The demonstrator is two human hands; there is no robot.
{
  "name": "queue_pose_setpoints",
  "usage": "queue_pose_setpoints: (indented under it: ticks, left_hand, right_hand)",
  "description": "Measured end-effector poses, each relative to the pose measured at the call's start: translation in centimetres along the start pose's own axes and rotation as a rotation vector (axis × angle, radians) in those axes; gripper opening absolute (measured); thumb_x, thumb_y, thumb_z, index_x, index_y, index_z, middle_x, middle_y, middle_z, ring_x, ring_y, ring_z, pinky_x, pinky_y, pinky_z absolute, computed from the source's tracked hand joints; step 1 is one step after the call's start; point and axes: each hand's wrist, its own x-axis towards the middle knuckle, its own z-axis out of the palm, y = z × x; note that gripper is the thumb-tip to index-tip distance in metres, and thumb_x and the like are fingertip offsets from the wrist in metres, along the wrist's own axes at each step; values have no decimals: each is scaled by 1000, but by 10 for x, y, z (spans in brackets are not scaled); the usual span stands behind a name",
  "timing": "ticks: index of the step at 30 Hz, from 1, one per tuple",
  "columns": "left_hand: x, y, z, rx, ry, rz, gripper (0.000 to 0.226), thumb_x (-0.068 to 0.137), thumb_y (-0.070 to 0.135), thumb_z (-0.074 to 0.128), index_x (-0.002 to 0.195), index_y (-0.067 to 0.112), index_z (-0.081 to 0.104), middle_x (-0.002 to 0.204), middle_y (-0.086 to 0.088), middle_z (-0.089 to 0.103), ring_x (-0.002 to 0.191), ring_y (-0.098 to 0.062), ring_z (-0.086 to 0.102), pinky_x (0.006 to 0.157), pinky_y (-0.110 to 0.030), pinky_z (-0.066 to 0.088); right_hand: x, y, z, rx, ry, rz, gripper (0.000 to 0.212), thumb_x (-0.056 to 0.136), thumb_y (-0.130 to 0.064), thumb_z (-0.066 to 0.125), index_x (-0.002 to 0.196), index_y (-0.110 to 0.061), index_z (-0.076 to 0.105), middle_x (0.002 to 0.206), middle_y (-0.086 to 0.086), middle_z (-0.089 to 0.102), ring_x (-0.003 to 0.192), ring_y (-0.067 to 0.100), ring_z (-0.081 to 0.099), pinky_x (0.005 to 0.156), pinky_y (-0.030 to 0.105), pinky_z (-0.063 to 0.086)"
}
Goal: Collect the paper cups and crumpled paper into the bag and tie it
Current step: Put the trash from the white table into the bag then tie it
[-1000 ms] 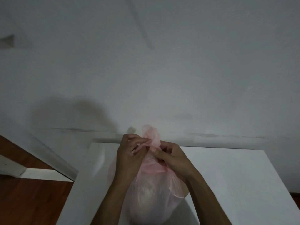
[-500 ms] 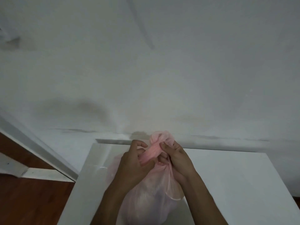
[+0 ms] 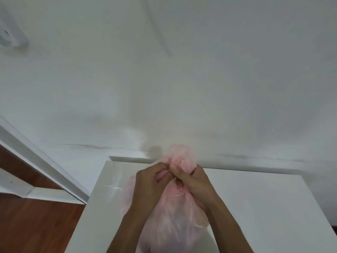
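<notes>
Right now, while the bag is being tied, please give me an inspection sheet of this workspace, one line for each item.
Surface: white table, set against the wall, bare where visible.
Job's things: pink plastic bag stands on the table, neck gathered; contents too blurred to tell.
Clutter: nothing seen.
Hands: left hand and right hand both grip the bag's twisted neck.
Cables: nothing seen.
Surroundings: white wall; wooden floor and white baseboard at left.

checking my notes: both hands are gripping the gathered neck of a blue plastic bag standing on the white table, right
Not quite: the bag is pink, not blue, as the head view shows. The left hand and right hand do grip its gathered neck, on the white table.
</notes>
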Motion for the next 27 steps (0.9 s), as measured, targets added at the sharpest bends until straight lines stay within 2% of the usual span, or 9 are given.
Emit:
queue_pose_setpoints:
  ticks: [2, 4, 8, 10, 13, 17, 21, 25, 27]
  left_hand:
    - [-1, -3, 1, 77, -10, 39, 30, 82, 10, 77, 81, 40, 70, 71, 25, 70, 67, 6, 65, 63, -6, 44]
    - [0, -7, 2, 123, -30, 13, 27, 78, 18, 81, 83, 40, 66, 73, 22, 70, 67, 1, 66, 62, -8, 44]
    - [2, -9, -6, 44, -188, -228, 42, 74, 33, 83, 93, 27, 46, 75, 1, 75, 65, -17, 67, 62, -26, 50]
    - [4, -8, -12, -78, -261, -315, 38, 80, 25, 78, 100, 22, 47, 81, -5, 76, 78, -27, 70, 76, -37, 55]
    - [8, -9, -17, -291, -226, -436, 28, 86, 9, 70, 106, 12, 51, 89, -12, 76, 88, -29, 71, 83, -38, 52]
    - [15, -15, -17, -502, -163, -580, 28, 81, 5, 71, 105, 9, 58, 76, -12, 68, 73, -24, 65, 73, -32, 48]
    - [20, -15, -17, -636, -93, -679, 37, 63, 10, 68, 100, 13, 62, 80, -16, 68, 71, -27, 64, 70, -34, 47]
    - [19, -15, -13, -704, -68, -689, 23, 77, 1, 68, 94, 13, 59, 79, -17, 61, 67, -25, 59, 65, -33, 45]
    - [17, -16, -10, -663, -67, -645, 12, 88, 9, 66, 96, 12, 58, 78, -14, 63, 68, -23, 60, 67, -34, 48]
  right_hand:
    - [3, -1, 0, 35, 83, 33, 31, 79, -35, 79, 77, -6, 70, 64, 17, 61, 64, 23, 50, 66, 35, 41]
    - [5, -2, 0, 192, 107, 75, 22, 78, -26, 78, 80, -6, 70, 58, 7, 54, 56, 19, 46, 59, 31, 40]
    - [4, -1, 0, 508, 39, 104, 21, 85, -13, 69, 100, 1, 67, 85, 17, 63, 71, 27, 61, 63, 34, 52]
    - [5, 1, -1, 606, -27, 76, 10, 90, -8, 63, 98, -4, 68, 95, 17, 64, 84, 31, 63, 74, 41, 54]
    - [4, 3, 1, 593, -59, 25, 14, 90, -5, 61, 92, -11, 73, 97, 17, 69, 83, 30, 67, 73, 40, 56]
    - [-2, -8, 0, 248, -100, -135, 19, 92, -4, 57, 88, -11, 75, 81, 13, 71, 76, 25, 68, 71, 32, 53]
    - [-4, -22, -8, -304, -170, -320, 20, 93, -4, 61, 87, -13, 78, 93, -3, 75, 92, 16, 68, 78, 24, 49]
    - [9, -14, -19, -831, -231, -445, 45, 80, 6, 56, 96, -31, 76, 95, -21, 73, 88, 15, 55, 74, 28, 48]
    - [13, -9, -20, -1031, -241, -485, 50, 76, 6, 54, 98, -33, 75, 95, -23, 73, 81, 16, 46, 67, 26, 44]
